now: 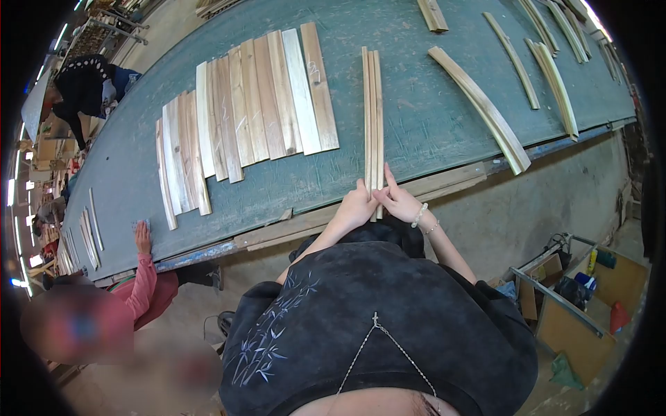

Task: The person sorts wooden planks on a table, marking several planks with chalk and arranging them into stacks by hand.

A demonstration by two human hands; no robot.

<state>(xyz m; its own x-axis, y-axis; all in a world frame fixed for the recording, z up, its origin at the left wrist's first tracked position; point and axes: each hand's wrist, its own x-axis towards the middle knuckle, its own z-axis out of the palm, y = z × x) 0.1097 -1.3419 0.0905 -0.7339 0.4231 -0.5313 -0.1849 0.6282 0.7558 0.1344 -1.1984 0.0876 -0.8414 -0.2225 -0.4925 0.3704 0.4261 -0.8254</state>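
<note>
Narrow wooden strips lie side by side on the green table, their near ends reaching past its front edge. My left hand is closed around the near end on the left side. On the right side, my right hand grips the same end, its index finger stretched along the strips; a beaded bracelet is on that wrist. The two hands nearly touch. To the left lies a row of flat boards of differing lengths. A curved wooden piece rests to the right of the strips.
More wooden pieces lie at the far right. At the left, a co-worker's hand rests on the table edge, near thin strips. Another person bends beyond the table. A metal-framed cart stands at lower right.
</note>
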